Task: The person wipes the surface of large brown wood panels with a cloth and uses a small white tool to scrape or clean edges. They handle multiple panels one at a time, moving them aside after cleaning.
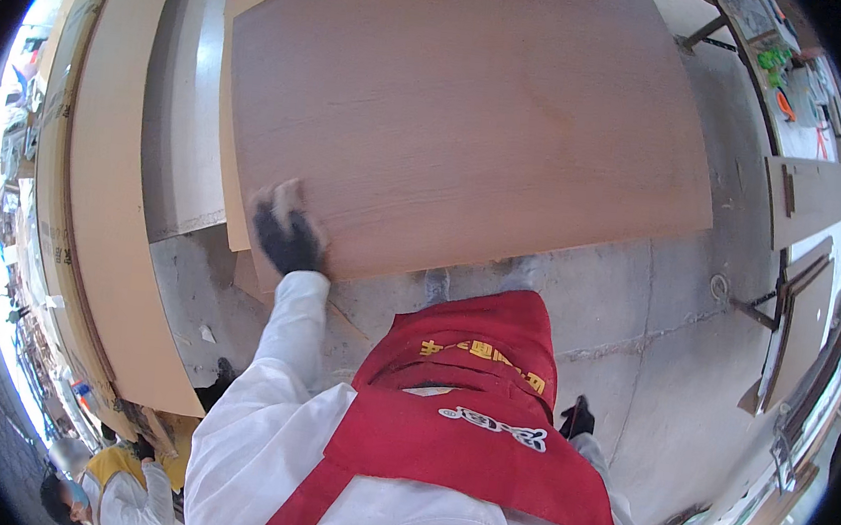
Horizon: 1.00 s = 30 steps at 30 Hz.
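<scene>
A large reddish-brown wooden sheet, probably plywood [477, 125], lies in front of me, its near edge just beyond my shoes. My left hand [289, 232], in a dark glove with paler fingertips, is on or just above its near left corner. The fingers are somewhat blurred and spread apart, with nothing gripped. A paler sheet [231, 133] shows along the left side, beneath the brown one. Down by my right hip is my right hand [579, 419], also dark-gloved and well away from the sheet. Its fingers are small and partly hidden, so whether it holds anything is unclear.
A long stack of pale boards [110, 160] runs along the left. Behind it at lower left is another person [123, 484] in a yellow garment. On the right stand a workbench [800, 123] with small items and several leaning panels [806, 319]. Concrete floor [612, 302] lies between.
</scene>
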Tool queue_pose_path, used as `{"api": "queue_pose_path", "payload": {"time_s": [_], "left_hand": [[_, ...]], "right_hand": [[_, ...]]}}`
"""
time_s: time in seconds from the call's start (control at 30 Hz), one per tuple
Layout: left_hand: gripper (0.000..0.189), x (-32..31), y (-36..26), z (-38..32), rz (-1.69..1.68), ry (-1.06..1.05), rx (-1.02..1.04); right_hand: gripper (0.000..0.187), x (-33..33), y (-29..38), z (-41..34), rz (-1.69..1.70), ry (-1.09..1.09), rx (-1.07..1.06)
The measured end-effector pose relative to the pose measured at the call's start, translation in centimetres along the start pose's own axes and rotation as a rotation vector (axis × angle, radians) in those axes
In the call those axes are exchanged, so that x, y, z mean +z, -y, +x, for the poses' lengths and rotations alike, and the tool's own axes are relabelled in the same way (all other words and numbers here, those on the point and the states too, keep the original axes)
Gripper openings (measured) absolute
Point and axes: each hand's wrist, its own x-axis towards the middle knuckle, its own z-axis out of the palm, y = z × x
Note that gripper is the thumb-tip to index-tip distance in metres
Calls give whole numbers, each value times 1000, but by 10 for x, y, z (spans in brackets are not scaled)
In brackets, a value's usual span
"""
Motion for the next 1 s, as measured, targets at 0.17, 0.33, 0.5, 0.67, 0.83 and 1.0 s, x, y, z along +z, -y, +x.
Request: {"api": "queue_pose_path", "payload": {"time_s": [0.17, 0.33, 0.5, 0.67, 0.83, 1.0], "left_hand": [[41, 2, 56, -42, 70, -55, -178], [42, 59, -89, -36, -348, 133, 74], [46, 88, -350, 26, -601, 236, 762], [50, 152, -523, 39, -709, 344, 1071], [34, 172, -580, 45, -1001, 331, 1671], [35, 135, -470, 48, -1090, 665, 1762]], "right_hand": [[67, 26, 17, -7, 269, -94, -8], [63, 57, 37, -8, 484, -65, -6], [63, 68, 25, -15, 543, 1, -53], [64, 58, 25, -12, 549, -26, 5], [64, 46, 33, 3, 682, -48, -4], [63, 36, 57, 5, 751, -18, -140]]}}
